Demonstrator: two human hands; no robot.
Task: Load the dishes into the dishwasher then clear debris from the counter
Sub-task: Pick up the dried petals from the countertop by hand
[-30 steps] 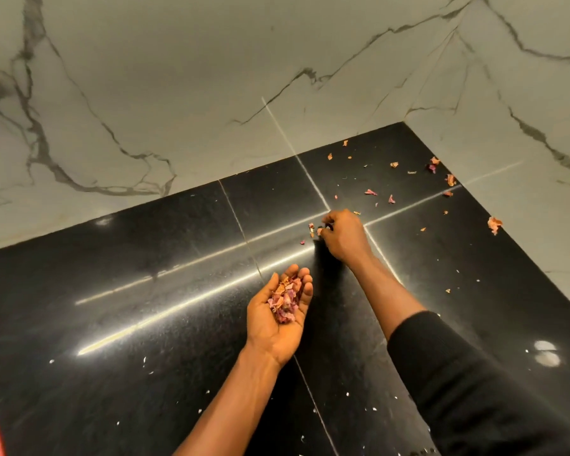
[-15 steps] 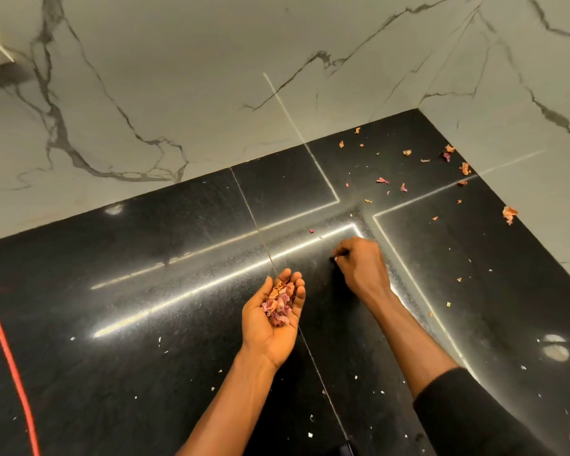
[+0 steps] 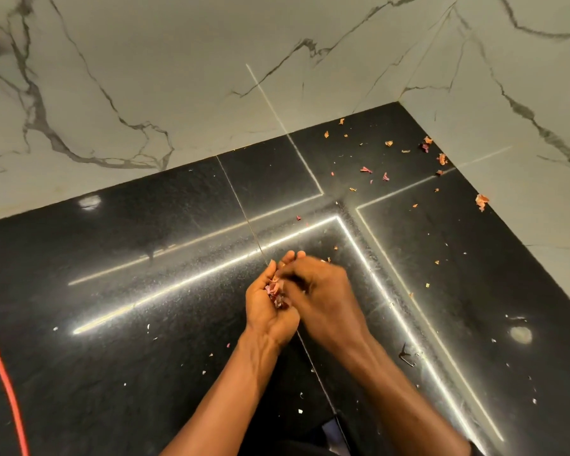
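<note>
A red cord point(image 3: 4, 373) is running down the left edge of the black counter point(image 3: 145, 258). White walls point(image 3: 178, 77) are meeting at the far right corner. Little white crumbs point(image 3: 300, 411) are lying on the near part of the counter. Nothing is lying between the hands and the far corner.

The left hand point(image 3: 267, 311) is cupping a pile of scraps point(image 3: 277, 292), palm up, with the fingers bending around it. The right hand point(image 3: 323, 297) is reaching over that palm and touching the pile. Its fingers are blurry, so I cannot tell if they are pinching anything. More loose scraps point(image 3: 366, 169) are lying well apart from both hands, up near the corner. One bigger scrap point(image 3: 481, 201) is lying right beside the right wall.

The counter is looking smooth, shiny and speckled, with bright lines of light on it. The walls are looking like marble with grey wiggly veins. The scraps are looking thin, curly, pink and orange.
</note>
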